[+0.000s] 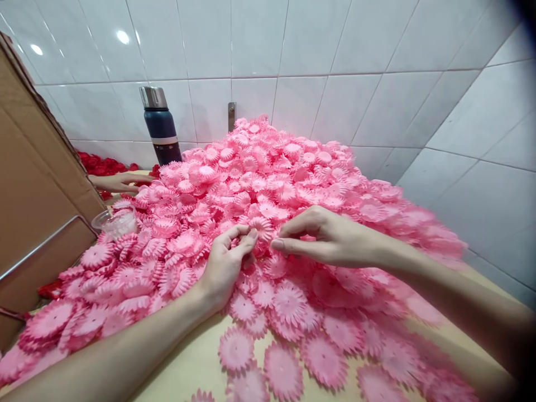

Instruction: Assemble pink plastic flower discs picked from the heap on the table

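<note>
Both my hands meet over a large heap of pink artificial flower petal discs (251, 184), round with fringed edges and a small hole in the middle. Between thumb and forefinger, my left hand (226, 257) pinches one pink petal disc (261, 228) by its edge. My right hand (322, 237) comes in from the right, its thumb and forefinger closed in a pinch close to that disc. Whatever sits between those right fingertips, if anything, is too small to make out. Below my hands, single discs (283, 369) lie flat on the pale yellow tabletop (184, 357).
A dark blue bottle (161, 125) with a steel cap stands behind the heap, near the tiled wall (293, 39). Cardboard (37, 184) rises at left. Another person's hand (121, 181) reaches past it, near red petals (100, 163) and a clear plastic cup (119, 223).
</note>
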The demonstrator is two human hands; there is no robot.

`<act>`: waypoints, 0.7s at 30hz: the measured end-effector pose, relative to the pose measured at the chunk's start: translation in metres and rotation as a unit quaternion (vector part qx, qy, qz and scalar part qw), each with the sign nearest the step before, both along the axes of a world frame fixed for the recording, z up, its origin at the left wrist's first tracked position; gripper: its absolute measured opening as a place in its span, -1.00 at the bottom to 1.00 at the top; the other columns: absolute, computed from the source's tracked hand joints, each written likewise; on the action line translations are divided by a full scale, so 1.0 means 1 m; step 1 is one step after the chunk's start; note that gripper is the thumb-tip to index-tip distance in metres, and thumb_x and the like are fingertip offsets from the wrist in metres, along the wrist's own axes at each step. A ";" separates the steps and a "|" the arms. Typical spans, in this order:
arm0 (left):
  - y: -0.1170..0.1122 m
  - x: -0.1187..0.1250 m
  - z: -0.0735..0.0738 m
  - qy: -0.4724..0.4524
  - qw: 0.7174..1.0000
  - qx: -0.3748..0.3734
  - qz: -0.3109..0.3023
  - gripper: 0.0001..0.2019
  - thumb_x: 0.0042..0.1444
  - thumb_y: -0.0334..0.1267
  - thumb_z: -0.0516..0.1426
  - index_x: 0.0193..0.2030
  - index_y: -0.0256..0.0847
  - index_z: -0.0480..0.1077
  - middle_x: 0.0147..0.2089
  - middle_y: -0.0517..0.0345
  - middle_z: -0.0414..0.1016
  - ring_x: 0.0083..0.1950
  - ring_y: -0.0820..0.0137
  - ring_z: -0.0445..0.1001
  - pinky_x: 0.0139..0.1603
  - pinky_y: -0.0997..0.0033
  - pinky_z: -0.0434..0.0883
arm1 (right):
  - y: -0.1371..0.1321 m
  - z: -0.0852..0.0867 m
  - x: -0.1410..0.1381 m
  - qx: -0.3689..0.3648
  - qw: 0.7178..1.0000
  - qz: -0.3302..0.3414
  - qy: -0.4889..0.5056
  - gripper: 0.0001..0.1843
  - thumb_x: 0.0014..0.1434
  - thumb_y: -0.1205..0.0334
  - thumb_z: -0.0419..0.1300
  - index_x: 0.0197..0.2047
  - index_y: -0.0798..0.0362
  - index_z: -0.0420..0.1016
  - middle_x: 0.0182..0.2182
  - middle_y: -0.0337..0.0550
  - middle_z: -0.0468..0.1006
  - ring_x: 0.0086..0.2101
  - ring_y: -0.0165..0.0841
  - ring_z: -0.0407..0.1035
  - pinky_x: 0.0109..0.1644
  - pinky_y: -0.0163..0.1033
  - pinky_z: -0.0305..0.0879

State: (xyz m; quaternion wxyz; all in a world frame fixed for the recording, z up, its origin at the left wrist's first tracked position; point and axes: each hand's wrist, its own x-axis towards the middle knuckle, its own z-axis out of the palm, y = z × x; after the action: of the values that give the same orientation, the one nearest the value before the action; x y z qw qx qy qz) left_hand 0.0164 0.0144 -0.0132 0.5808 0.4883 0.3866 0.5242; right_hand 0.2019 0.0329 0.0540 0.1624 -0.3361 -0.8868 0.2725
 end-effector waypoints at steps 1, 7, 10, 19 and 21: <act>-0.001 0.000 0.000 -0.002 1.000 0.001 -0.002 -0.80 0.07 -0.18 0.20 -0.39 -0.26 0.31 -0.50 0.29 0.20 -0.50 0.58 0.15 -0.49 0.57 0.10 | -0.001 0.001 0.000 -0.002 1.000 0.010 -0.009 -0.58 0.23 0.08 0.12 -0.59 0.10 0.27 -0.65 -0.32 0.10 -0.61 -0.54 -0.02 -0.55 -0.33 -0.04; -0.002 0.002 -0.001 -0.050 0.998 -0.018 -0.044 -0.81 0.10 -0.22 0.18 -0.36 -0.25 0.26 -0.52 0.33 0.12 -0.55 0.61 0.07 -0.55 0.60 0.09 | -0.013 0.005 -0.003 -0.022 0.997 0.063 -0.027 -0.65 0.19 0.24 0.11 -0.62 0.09 0.29 -0.66 -0.29 0.18 -0.61 -0.52 0.01 -0.55 -0.33 -0.01; 0.005 0.001 -0.004 -0.110 0.993 -0.047 -0.003 -0.79 0.12 -0.21 0.17 -0.36 -0.24 0.21 -0.54 0.36 0.01 -0.57 0.61 -0.01 -0.59 0.63 0.04 | -0.026 0.010 -0.009 -0.057 0.991 0.101 -0.060 -0.67 0.16 0.32 0.11 -0.63 0.09 0.27 -0.65 -0.27 0.23 -0.61 -0.53 0.05 -0.55 -0.33 0.00; 0.000 0.000 0.000 0.040 0.998 0.040 -0.004 -0.74 0.12 -0.06 0.17 -0.28 -0.24 0.35 -0.47 0.28 0.21 -0.53 0.59 0.13 -0.52 0.55 0.13 | -0.009 0.013 -0.002 0.070 0.970 -0.176 0.153 -0.43 0.22 -0.05 0.10 -0.71 0.08 0.20 -0.77 -0.29 0.14 -0.74 -0.57 -0.01 -0.67 -0.31 -0.15; -0.002 0.000 0.002 0.071 0.996 0.058 -0.002 -0.76 0.10 -0.07 0.19 -0.28 -0.23 0.40 -0.43 0.24 0.29 -0.50 0.56 0.17 -0.49 0.52 0.15 | -0.004 0.011 0.000 0.056 0.974 -0.163 0.150 -0.62 0.15 -0.03 0.20 -0.54 0.07 0.42 -0.64 -0.23 0.36 -0.63 -0.50 0.23 -0.61 -0.32 0.08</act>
State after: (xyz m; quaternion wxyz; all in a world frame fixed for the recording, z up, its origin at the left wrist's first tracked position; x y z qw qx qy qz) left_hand 0.0160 0.0124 -0.0112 0.5236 0.5580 0.3945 0.5088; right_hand 0.2023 0.0285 0.0646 0.3544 -0.4218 -0.7995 0.2394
